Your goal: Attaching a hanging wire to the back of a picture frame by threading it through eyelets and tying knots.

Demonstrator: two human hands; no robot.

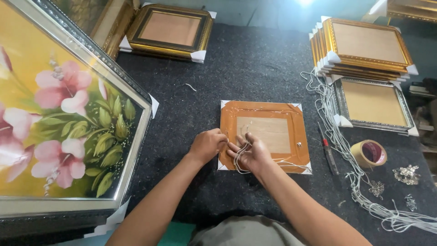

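Face-down, the glossy orange frame (261, 135) lies under both hands; left grip (207, 145) clenched at its edge, right grip (252, 154) grasping white cord (241, 157)

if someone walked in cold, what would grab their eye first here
Most likely the large silver-framed painting of pink flowers on yellow filling the left side of the dark felt-covered table. Next, at the centre, the left hand and right hand working a white cord at the edge of a small orange picture frame lying face down. A stack of gold frames sits at the far right.
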